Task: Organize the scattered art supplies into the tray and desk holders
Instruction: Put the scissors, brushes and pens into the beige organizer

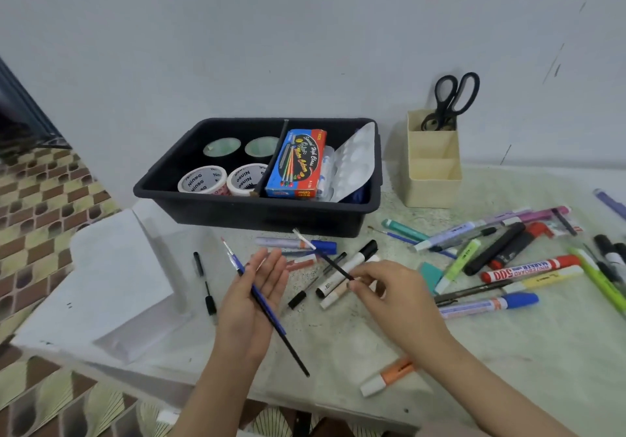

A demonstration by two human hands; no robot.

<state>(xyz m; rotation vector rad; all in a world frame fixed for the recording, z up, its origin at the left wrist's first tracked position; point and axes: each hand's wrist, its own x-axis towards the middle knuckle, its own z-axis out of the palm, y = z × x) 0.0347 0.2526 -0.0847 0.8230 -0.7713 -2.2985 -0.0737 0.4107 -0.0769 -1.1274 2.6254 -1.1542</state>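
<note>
Pale speckled bench under everything. At its back, against the wall, the black tray, landmark for the rest: tape rolls in its left half, a water-colour box and a white palette in its right. Front-left of the tray, a folded white sheet. Just right of the tray, a beige desk holder with black scissors standing in its rear cell. Front-right of the tray, a loose litter of markers and pens, a red whiteboard marker among them. Directly in front of the tray, left grip flat, palm up, fingers straight, cradling a blue brush, perhaps two together, bristles toward the tray. Beside it, right grip pinched on the tail end of a black brush, white bristles raised toward the tray's front wall. Probably light, thin and stiff in the shaft, smooth enough to roll off a flat palm, and soft and easily splayed at the tip. Best taken mid-handle or just behind the ferrule, never by the bristles, then likely stood tip-up in the holder.
</note>
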